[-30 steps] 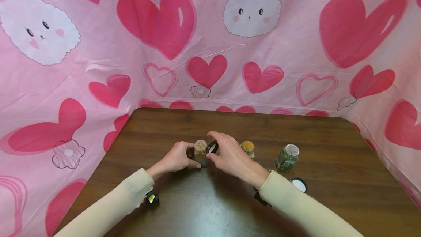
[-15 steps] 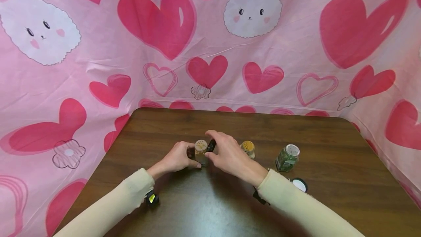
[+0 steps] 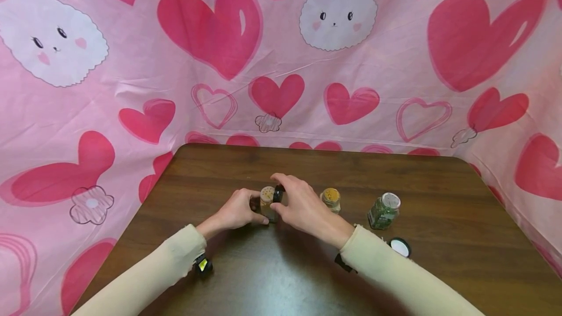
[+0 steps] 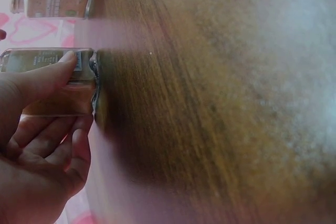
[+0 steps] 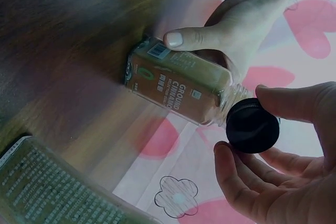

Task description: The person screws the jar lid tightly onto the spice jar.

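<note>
My left hand grips a glass spice jar upright on the table, thumb on one side and fingers on the other. Its label reads "ground cinnamon". In the head view a sifter top with small holes shows at its mouth. A black screw lid is pinched between the thumb and fingers of my right hand. That lid stands tilted right at the jar's neck, overlapping the rim in the right wrist view. In the left wrist view the jar has its base at the table, its top cut off by the frame edge.
Right of my hands stands a jar with a yellow-orange top. Farther right is a jar of green herbs with a pale sifter top. A black-rimmed lid lies white side up in front of it. Heart-print cloth hangs behind the table.
My right hand has moved slightly left, bringing the black lid from beside the jar to its rim and turning its white inside out of sight. My left hand keeps its hold.
</note>
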`<state>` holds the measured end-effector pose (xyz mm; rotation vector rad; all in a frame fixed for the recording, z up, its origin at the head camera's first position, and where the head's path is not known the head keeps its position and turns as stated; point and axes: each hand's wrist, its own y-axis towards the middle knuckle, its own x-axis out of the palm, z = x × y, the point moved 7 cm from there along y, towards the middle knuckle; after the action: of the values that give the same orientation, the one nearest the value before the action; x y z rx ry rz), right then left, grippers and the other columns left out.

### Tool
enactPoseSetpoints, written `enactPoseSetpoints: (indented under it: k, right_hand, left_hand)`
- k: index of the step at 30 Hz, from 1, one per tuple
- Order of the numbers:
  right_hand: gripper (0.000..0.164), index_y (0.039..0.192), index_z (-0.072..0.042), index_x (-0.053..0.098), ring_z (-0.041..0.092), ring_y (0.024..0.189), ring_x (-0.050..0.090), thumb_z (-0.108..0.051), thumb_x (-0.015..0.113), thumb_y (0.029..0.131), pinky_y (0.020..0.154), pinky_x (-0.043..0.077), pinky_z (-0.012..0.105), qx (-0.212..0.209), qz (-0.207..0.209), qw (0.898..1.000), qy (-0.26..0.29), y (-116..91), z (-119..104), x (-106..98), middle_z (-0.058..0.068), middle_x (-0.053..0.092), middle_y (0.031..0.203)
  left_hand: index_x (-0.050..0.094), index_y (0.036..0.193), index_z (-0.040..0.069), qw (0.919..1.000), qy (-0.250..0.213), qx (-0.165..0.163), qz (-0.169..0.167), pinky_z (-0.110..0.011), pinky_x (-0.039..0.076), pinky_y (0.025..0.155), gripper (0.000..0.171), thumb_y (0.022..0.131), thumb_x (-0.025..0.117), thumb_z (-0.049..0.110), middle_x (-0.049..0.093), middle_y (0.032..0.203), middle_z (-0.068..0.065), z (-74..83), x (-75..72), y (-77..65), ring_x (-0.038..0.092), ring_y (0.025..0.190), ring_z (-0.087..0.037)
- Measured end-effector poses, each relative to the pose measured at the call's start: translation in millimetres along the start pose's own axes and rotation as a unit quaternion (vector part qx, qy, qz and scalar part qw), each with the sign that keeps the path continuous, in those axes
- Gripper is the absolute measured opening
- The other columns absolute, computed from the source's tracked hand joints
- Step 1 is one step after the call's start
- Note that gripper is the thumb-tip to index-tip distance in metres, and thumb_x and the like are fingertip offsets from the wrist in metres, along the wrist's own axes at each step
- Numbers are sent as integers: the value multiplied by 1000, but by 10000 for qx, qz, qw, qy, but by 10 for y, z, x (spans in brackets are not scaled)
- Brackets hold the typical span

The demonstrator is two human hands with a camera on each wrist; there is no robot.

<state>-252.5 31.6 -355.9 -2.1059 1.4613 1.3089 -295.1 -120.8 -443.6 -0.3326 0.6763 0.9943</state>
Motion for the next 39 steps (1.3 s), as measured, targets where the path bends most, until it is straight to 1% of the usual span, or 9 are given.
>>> enactPoseSetpoints:
  k: [3,12,19,24,25,28,31,32,39]
  right_hand:
    - [59,141,-7,60,24,115,66,-13,87,89,95,55,46,24,-36,10000,36,6,3,9,12,68,132]
    - [59,141,-8,59,22,113,66,-15,87,89,95,56,44,102,-104,9999,36,27,9,31,11,67,131]
    - [58,140,-7,60,24,113,66,-14,87,89,95,55,44,-38,-9,10000,-2,32,-19,38,10,68,128]
    - [57,140,-6,60,25,114,66,-14,86,89,96,54,44,-170,43,9998,-83,52,-24,53,11,69,128]
    - [57,140,-7,60,25,115,66,-14,86,89,97,54,44,-186,49,9998,-97,57,-23,57,12,69,128]
    - [58,140,-6,59,26,116,66,-13,86,89,98,54,45,-241,60,9997,-88,73,-19,71,12,69,128]
    - [58,140,-7,60,26,116,67,-12,86,89,98,53,45,-257,38,9996,-61,83,-15,87,12,69,129]
    - [57,139,-6,60,26,115,67,-12,86,89,98,53,45,-259,28,9996,-54,86,-15,92,12,69,128]
    - [44,127,-4,65,25,106,68,-11,86,89,91,57,42,-159,-20,9999,15,96,-9,102,10,71,116]
  left_hand:
    - [77,115,8,10000,-25,7,-13,-35,54,76,43,77,96,13,74,96,4,-1,2,2,62,79,-15]
    - [78,113,9,10000,-54,24,7,-33,53,72,42,76,97,13,74,92,4,-16,6,13,62,76,-15]
    - [78,110,11,10000,-32,8,37,-31,50,67,39,76,97,13,70,86,5,-13,-5,8,59,74,-15]
    - [78,105,12,9997,36,201,115,-30,49,65,37,75,98,15,69,83,7,-7,-8,13,59,73,-12]
    - [78,105,12,9991,47,396,139,-29,49,65,37,75,98,18,68,83,8,-53,7,27,58,73,-11]
    - [77,102,12,9987,45,477,181,-29,49,64,35,75,98,17,68,81,8,-54,5,26,58,73,-11]
    - [77,101,13,9990,28,426,155,-29,48,64,34,75,98,17,67,81,7,-54,7,24,57,73,-11]
    - [77,100,13,9996,31,247,139,-30,48,64,33,75,98,15,67,80,8,-9,-6,10,58,72,-11]
    - [77,100,14,9998,90,160,110,-29,48,65,34,74,98,14,67,80,8,2,-5,10,58,73,-12]
